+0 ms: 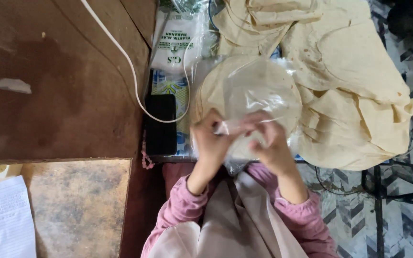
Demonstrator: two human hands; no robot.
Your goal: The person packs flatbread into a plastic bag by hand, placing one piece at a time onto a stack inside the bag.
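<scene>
**Fingers pinched on the clear bag's mouth**

Fingers of both hands were closed on thin plastic: our left hand [210,138] and right hand [269,143] gripped the edge of a clear bag [256,95] holding round, pale flatbreads, right in front of us. More flatbreads [354,71] sprawled loose to the right. A white-and-green packet [174,45] lay beyond a black phone [160,123], on a chevron-patterned mat [354,215] beside brown boards [63,76].

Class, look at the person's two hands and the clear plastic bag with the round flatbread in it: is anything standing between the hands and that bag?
Nothing visible does. The left hand and right hand already pinch the near edge of the clear plastic bag, which covers the round flatbread. The black phone and white cable lie off to the left, apart from them.
</scene>
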